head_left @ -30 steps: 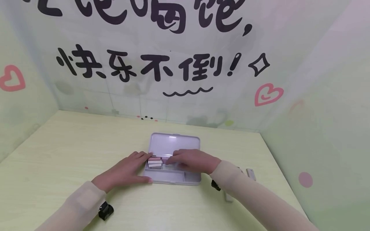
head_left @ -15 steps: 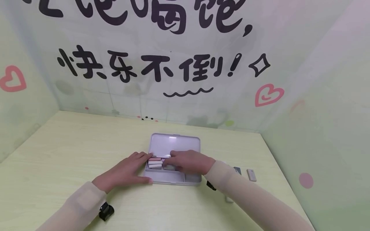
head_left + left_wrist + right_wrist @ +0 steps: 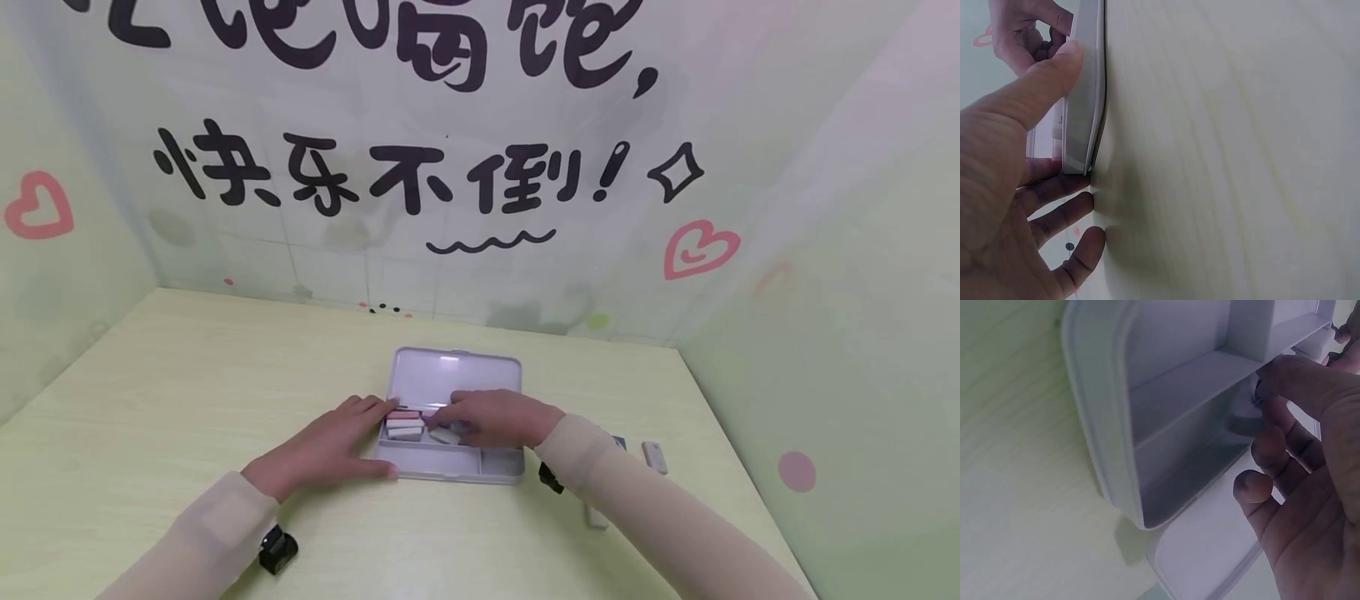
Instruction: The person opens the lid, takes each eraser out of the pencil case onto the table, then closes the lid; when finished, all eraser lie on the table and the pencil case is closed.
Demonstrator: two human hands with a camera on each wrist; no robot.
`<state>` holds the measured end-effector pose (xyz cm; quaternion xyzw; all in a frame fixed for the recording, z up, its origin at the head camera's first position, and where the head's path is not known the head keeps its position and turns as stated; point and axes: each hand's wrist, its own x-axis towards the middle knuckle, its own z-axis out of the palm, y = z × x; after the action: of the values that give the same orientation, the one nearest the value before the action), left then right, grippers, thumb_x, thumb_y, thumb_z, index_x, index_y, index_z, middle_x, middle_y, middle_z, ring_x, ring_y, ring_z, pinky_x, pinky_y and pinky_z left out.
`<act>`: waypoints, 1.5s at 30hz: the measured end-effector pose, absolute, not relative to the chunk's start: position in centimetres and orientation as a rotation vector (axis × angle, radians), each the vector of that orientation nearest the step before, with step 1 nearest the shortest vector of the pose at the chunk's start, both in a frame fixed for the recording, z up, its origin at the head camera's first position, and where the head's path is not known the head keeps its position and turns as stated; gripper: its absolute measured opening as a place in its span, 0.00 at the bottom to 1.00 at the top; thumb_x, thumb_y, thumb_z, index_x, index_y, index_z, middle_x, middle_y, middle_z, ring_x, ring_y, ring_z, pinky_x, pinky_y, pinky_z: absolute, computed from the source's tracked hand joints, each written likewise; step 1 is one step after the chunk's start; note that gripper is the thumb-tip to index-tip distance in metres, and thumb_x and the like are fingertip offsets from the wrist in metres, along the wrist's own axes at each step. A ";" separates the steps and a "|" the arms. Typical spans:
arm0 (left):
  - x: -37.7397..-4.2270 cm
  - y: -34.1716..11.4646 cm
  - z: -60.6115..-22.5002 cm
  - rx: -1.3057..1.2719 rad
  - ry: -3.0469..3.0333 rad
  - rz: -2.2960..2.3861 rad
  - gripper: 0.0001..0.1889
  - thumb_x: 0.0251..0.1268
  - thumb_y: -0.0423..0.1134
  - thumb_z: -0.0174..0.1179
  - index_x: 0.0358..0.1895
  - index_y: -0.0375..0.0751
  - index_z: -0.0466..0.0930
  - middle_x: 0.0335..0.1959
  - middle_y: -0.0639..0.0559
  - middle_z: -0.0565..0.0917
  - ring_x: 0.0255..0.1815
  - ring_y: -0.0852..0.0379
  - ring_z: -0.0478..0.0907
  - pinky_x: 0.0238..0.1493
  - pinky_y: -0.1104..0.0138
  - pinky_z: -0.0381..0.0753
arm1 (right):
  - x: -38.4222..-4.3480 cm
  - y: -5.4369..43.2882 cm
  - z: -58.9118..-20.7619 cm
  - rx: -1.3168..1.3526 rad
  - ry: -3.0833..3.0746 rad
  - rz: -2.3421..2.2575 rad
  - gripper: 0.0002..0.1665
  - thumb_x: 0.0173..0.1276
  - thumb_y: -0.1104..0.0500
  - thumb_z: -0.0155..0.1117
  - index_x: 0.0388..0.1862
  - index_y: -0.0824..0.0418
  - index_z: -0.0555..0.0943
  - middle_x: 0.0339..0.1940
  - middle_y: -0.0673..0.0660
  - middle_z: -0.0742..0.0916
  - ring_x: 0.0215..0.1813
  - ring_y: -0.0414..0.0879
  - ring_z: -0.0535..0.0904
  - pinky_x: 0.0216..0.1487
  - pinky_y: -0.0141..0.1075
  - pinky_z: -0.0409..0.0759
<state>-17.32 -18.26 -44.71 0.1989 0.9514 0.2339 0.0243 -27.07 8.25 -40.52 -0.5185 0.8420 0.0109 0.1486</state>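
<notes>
A pale lilac pencil case (image 3: 438, 458) lies open on the table, its lid (image 3: 431, 375) tipped back on the far side. My left hand (image 3: 322, 446) holds the left end, thumb at the front edge, fingers at the hinge corner. The left wrist view shows its other fingers (image 3: 1088, 250) spread against the tabletop. My right hand (image 3: 502, 419) reaches into the rear compartment and pinches a white eraser (image 3: 445, 436), partly covered by the fingers. Left of it, white erasers (image 3: 405, 427) and a pink one (image 3: 405, 414) lie stacked. In the right wrist view, thumb and fingertips (image 3: 1254, 486) are bent over the divider.
Right of the case, a pale eraser (image 3: 654, 457) lies on the table. Another pale block (image 3: 596, 517) and a dark-coloured piece (image 3: 618, 442) show partly beside the right sleeve. Printed walls (image 3: 465, 275) enclose the table's back and sides.
My right hand has shifted left, then slightly back, inside the rear compartment. The white eraser under its fingers now shows more plainly. My left hand keeps its place on the case.
</notes>
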 end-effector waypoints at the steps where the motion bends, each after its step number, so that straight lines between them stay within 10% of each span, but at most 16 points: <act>1: -17.3 -18.2 -44.7 0.613 2.942 0.723 0.54 0.57 0.66 0.72 0.79 0.36 0.65 0.71 0.39 0.77 0.68 0.40 0.75 0.69 0.42 0.79 | -27.1 8.3 -40.6 -1.492 2.420 0.024 0.29 0.74 0.57 0.70 0.71 0.38 0.80 0.39 0.46 0.80 0.36 0.38 0.73 0.41 0.27 0.75; 20: -17.3 -18.4 -45.3 0.628 2.985 0.697 0.54 0.57 0.67 0.72 0.79 0.35 0.66 0.70 0.40 0.78 0.67 0.41 0.75 0.69 0.44 0.79 | -26.4 11.6 -38.7 -1.420 2.579 -0.214 0.21 0.70 0.58 0.71 0.61 0.53 0.82 0.50 0.47 0.86 0.45 0.39 0.81 0.53 0.34 0.85; 45: -17.3 -18.1 -44.7 0.580 2.927 0.735 0.54 0.57 0.65 0.73 0.80 0.36 0.64 0.72 0.38 0.76 0.71 0.38 0.73 0.71 0.42 0.77 | -20.4 31.9 -41.7 -1.289 2.746 -0.678 0.20 0.61 0.66 0.77 0.48 0.59 0.78 0.36 0.46 0.82 0.36 0.28 0.73 0.32 0.27 0.76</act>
<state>-17.33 -18.12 -44.68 0.1887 0.9519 0.2390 0.0342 -20.35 31.85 -41.73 -0.4146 0.8833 -0.2180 0.0169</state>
